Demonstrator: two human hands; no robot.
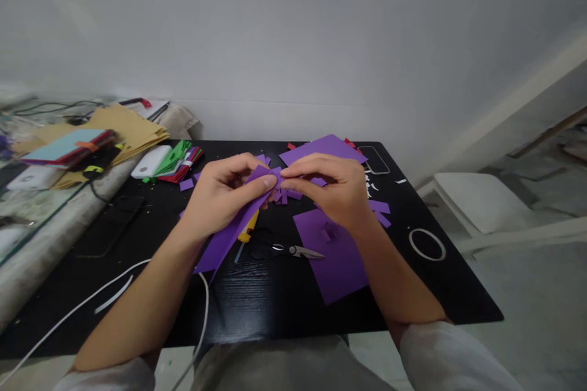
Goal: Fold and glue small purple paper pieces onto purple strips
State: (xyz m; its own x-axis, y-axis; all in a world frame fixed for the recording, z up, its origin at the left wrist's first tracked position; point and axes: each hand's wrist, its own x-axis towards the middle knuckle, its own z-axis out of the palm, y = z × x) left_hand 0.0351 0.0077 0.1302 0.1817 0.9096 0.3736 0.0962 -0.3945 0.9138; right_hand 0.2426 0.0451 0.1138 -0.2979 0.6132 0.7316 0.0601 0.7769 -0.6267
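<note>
My left hand (224,192) holds a folded purple paper sheet (232,238), thumb on top near its upper end. The sheet slants down toward me, above the table. My right hand (330,180) pinches at that same upper end, thumb and forefinger pressed together on the purple paper. Its exact edge there is partly hidden by the fingers. Small cut purple pieces (284,195) lie beneath and behind my hands. Below them rest scissors (300,251) with silver blades, their tips on a flat purple sheet (342,275), and a yellow tool (247,229) with a pale stick at one end.
Another purple sheet (316,146) lies at the back. Green and red paper bundles (178,162) sit back left beside a white device (150,162). A ring (427,244) lies at right. A white cable (77,305) crosses the front left. A stool (481,201) stands right of the table.
</note>
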